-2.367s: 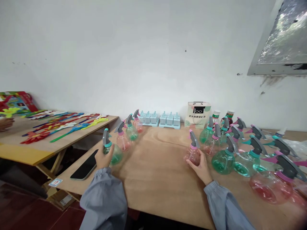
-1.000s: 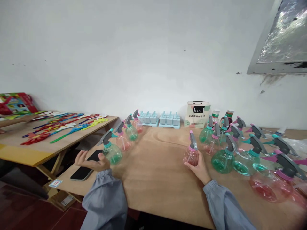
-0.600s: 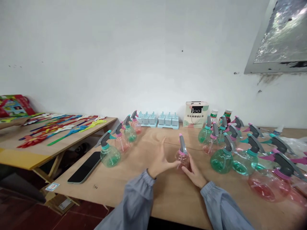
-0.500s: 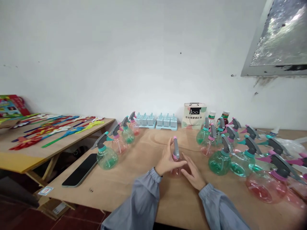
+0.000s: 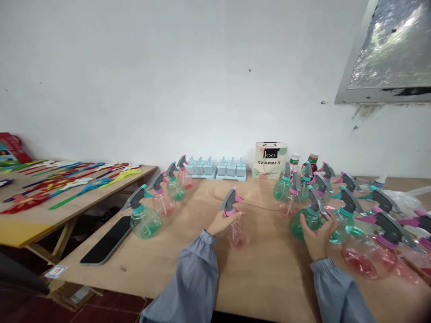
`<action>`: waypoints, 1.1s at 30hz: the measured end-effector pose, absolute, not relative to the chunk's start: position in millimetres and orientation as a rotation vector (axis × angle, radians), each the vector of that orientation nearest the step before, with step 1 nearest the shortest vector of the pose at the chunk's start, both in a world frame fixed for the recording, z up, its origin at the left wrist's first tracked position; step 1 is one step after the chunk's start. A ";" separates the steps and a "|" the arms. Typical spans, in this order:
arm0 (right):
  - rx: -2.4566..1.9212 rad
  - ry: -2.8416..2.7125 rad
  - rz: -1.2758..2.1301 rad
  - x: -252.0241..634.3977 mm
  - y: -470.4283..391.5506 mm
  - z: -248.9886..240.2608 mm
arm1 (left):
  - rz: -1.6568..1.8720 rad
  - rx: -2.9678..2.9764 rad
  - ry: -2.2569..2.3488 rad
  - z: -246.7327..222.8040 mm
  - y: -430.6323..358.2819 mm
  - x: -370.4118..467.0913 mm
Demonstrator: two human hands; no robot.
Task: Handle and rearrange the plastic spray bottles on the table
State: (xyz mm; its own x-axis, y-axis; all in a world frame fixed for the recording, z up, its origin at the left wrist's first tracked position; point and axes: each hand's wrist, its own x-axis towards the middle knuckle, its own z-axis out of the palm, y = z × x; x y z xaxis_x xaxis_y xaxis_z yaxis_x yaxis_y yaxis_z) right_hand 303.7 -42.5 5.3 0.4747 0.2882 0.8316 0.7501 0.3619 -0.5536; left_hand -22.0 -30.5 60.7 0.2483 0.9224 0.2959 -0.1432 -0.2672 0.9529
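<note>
My left hand is closed around the upper part of a clear pink spray bottle, just below its pink collar; its fingertips are partly hidden behind it. The bottle stands upright on the table, its grey trigger head and pink nozzle pointing right. On the right, my right hand reaches to a green spray bottle, thumb and fingers spread at its near side and right side. Whether the fingertips touch it I cannot tell. More green and pink spray bottles crowd around that hand, including a large pink spray bottle.
A row of spray bottles and a black phone lie left on the brown table. Pale blue popsicle molds and a paper bag stand at the wall. Colourful flower-shaped items cover the left table.
My right hand has left the pink bottle and moved right to the green one. The pink bottle's head has turned so its nozzle faces right, with my left hand still on it.
</note>
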 end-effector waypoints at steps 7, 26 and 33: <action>-1.209 -1.186 -0.257 260.2 -45.5 -9.4 | 1.494 1.199 0.702 62.8 -22.9 -23.7; -1.128 -1.376 -0.021 213.8 -43.2 -20.5 | 1.526 1.067 0.711 69.2 -37.1 -24.2; -1.109 -1.396 -0.040 218.6 -43.2 -19.8 | 1.562 1.070 0.684 68.3 -36.2 -20.5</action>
